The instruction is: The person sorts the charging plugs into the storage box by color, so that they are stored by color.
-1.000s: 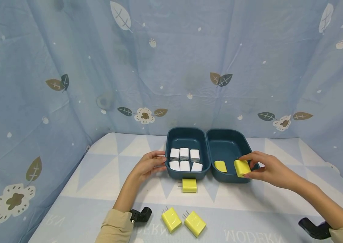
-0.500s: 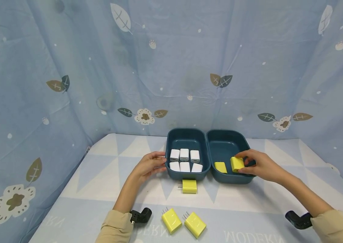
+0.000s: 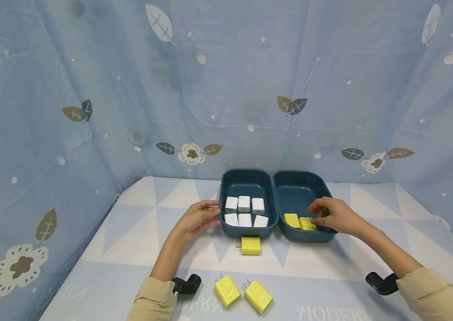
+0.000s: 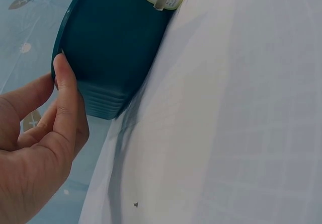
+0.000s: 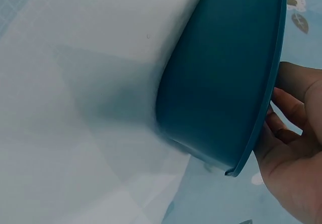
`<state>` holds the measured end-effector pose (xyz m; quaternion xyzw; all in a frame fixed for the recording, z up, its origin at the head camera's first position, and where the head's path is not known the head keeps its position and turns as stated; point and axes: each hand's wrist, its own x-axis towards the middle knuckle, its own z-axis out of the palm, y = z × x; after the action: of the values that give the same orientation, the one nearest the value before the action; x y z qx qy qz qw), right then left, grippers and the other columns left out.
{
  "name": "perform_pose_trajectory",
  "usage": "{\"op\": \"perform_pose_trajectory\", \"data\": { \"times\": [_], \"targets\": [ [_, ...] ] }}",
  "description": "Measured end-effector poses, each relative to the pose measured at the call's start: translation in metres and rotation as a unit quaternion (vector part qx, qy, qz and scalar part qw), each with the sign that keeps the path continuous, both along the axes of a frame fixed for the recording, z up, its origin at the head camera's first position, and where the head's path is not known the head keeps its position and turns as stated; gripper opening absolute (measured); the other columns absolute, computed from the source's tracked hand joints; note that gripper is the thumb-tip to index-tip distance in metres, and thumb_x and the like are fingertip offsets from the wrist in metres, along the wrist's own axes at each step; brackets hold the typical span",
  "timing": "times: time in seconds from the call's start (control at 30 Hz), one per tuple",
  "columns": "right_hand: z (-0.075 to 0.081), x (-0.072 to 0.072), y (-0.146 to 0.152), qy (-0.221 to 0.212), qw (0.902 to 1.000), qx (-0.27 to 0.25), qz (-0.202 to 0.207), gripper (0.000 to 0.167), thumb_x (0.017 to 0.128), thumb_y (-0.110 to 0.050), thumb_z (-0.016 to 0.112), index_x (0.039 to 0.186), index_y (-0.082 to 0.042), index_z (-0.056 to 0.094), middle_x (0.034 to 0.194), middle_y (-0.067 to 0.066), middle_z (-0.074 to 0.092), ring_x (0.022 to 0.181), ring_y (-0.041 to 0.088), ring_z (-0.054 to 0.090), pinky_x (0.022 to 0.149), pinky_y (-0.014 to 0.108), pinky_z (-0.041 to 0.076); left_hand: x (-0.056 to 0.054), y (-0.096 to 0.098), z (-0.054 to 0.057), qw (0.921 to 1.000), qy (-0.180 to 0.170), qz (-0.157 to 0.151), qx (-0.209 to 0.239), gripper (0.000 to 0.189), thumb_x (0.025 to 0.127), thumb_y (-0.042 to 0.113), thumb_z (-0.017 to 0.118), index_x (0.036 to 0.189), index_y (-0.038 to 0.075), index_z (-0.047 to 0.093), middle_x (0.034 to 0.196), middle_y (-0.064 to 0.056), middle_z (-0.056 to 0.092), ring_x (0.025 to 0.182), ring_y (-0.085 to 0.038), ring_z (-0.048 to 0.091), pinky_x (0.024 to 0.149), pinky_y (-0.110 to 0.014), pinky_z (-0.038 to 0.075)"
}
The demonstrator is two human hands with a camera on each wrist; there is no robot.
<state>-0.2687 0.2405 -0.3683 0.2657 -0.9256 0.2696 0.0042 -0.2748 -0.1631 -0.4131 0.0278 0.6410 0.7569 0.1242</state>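
Observation:
Two dark-blue boxes stand side by side in the head view. My left hand (image 3: 199, 218) holds the left box (image 3: 226, 183) by its left rim; the left wrist view shows thumb and fingers on the rim (image 4: 60, 38). Several white charger plugs (image 3: 244, 203) lie inside it in two rows. In the right box (image 3: 302, 178) are two yellow charger plugs, one on the left (image 3: 291, 220) and one beside it (image 3: 306, 224). My right hand (image 3: 340, 217) is over this box's right rim, bent fingers just above the second plug. In the right wrist view the box wall (image 5: 221, 78) hides its fingertips.
One yellow charger plug (image 3: 250, 246) lies right in front of the left box. Two more, a left one (image 3: 227, 292) and a right one (image 3: 258, 297), lie nearer on the patterned tablecloth (image 3: 130, 249). A blue curtain (image 3: 226, 89) hangs behind the table.
My right hand has moved left and down into the right box; the yellow charger plug it held now lies beside the first one, let go. My left hand stays at the rim.

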Motion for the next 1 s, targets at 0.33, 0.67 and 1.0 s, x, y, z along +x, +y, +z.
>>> {"op": "perform_pose_trajectory", "data": {
  "times": [0.33, 0.67, 1.0],
  "targets": [
    [0.002, 0.009, -0.003, 0.020, 0.9996, -0.018, -0.006, 0.026, 0.084, -0.009, 0.079, 0.108, -0.002, 0.069, 0.099, 0.006, 0.065, 0.080, 0.014, 0.057, 0.066, 0.027, 0.053, 0.000, 0.001, 0.001, 1.0000, -0.003, 0.000, -0.004, 0.040, 0.097, -0.004, 0.056, 0.136, -0.010, 0.047, 0.105, -0.014, 0.059, 0.082, -0.015, 0.066, 0.076, -0.028, 0.061],
    [0.002, 0.034, -0.022, 0.037, 0.9939, -0.092, 0.048, 0.031, 0.084, -0.008, 0.080, 0.113, -0.012, 0.068, 0.105, 0.005, 0.065, 0.084, 0.012, 0.060, 0.070, 0.025, 0.059, 0.000, -0.001, -0.001, 1.0000, -0.002, 0.000, 0.003, 0.040, 0.097, -0.005, 0.055, 0.136, -0.012, 0.045, 0.104, -0.012, 0.059, 0.083, -0.016, 0.065, 0.076, -0.028, 0.061],
    [0.009, 0.055, -0.047, 0.075, 0.9825, -0.133, 0.108, 0.037, 0.083, -0.008, 0.081, 0.114, -0.020, 0.066, 0.106, -0.006, 0.063, 0.086, 0.014, 0.061, 0.072, 0.026, 0.060, 0.000, 0.000, -0.001, 0.9999, -0.005, 0.009, 0.000, 0.039, 0.097, -0.006, 0.056, 0.135, -0.010, 0.048, 0.105, -0.013, 0.060, 0.084, -0.017, 0.066, 0.077, -0.030, 0.061]
  ]
}}
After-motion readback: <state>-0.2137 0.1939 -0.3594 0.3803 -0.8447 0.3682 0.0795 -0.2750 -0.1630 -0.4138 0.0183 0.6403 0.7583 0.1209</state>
